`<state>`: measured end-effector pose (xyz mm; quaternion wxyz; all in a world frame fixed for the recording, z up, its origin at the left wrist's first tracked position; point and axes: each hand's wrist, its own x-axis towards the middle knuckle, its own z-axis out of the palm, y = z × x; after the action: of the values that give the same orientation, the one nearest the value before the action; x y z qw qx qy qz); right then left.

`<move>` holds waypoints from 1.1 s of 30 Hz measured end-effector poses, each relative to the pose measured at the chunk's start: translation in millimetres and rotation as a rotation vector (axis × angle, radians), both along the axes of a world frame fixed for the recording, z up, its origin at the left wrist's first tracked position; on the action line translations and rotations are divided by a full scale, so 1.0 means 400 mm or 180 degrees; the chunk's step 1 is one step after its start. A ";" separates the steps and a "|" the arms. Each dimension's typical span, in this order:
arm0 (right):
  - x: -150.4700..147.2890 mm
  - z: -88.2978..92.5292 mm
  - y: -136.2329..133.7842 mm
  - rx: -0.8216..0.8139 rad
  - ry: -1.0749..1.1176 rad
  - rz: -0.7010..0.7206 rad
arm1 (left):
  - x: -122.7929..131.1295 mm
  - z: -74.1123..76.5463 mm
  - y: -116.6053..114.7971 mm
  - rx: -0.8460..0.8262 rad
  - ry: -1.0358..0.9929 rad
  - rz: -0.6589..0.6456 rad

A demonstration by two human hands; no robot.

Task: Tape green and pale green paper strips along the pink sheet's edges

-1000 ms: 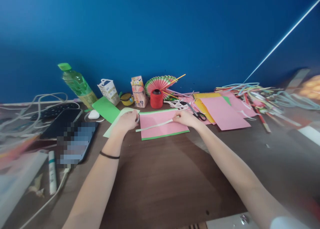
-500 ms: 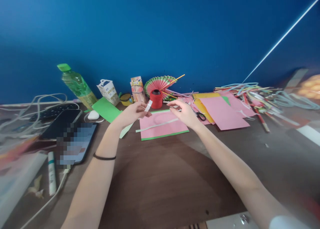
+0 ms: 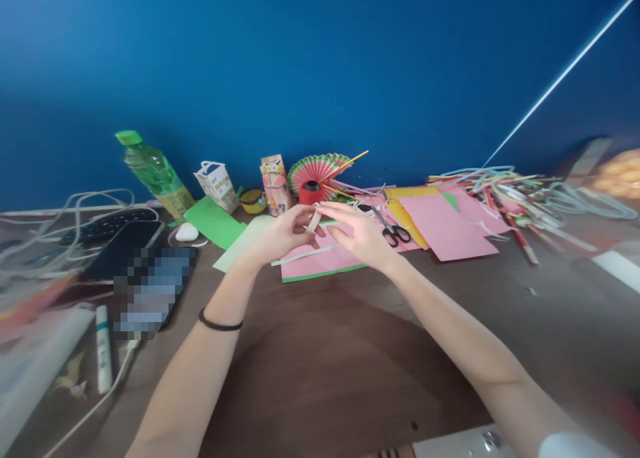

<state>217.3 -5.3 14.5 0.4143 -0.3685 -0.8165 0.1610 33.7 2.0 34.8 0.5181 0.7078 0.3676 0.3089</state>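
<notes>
My left hand point(image 3: 281, 235) and my right hand point(image 3: 356, 232) meet above a pink sheet with a green edge point(image 3: 320, 263) on the brown table. Between their fingertips is a small white tape roll point(image 3: 313, 219); the left hand's fingers pinch it, and the right hand's fingers touch it from the other side. A white strip point(image 3: 305, 254) lies across the pink sheet under my hands. A black band sits on my left wrist.
Black scissors point(image 3: 393, 230) lie right of my hands on pink and yellow sheets point(image 3: 445, 226). Behind stand a red spool point(image 3: 311, 192), a paper fan, cartons and a green bottle point(image 3: 153, 171). A phone point(image 3: 150, 286), a marker and cables lie left; paper strips are piled right.
Both hands rose from the pink sheet, leaving the white strip on it. The left hand lifted the tape roll, and the two hands came together over the sheet.
</notes>
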 end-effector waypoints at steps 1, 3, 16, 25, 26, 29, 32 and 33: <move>-0.001 0.000 -0.002 -0.0019 -0.0042 -0.0017 | 0.003 0.004 -0.003 0.0018 0.0036 0.0033; -0.003 -0.003 -0.006 -0.0042 -0.0116 -0.0055 | 0.007 0.011 -0.009 0.0085 0.0147 0.0093; -0.014 0.005 -0.016 -0.0370 0.0231 -0.0079 | 0.012 0.039 -0.029 0.0760 0.1027 0.0384; -0.003 0.015 -0.005 -0.1509 0.1293 0.0178 | 0.019 0.020 -0.024 0.1125 0.1304 0.0826; -0.002 0.016 -0.005 -0.1591 0.1336 0.0194 | 0.019 0.018 -0.022 0.1222 0.1335 0.0823; -0.001 0.020 -0.007 -0.1879 0.1489 0.0240 | 0.021 0.015 -0.021 0.1533 0.1456 0.0827; -0.002 0.024 -0.008 -0.2121 0.1558 0.0227 | 0.025 0.016 -0.025 0.1852 0.1677 0.0839; -0.002 0.024 -0.007 -0.2153 0.1537 0.0221 | 0.027 0.016 -0.026 0.1916 0.1742 0.0848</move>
<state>216.6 -8.1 24.1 0.4439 -0.4078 -0.6088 0.5158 44.3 -8.6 41.1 0.1273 0.8296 0.4732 0.2675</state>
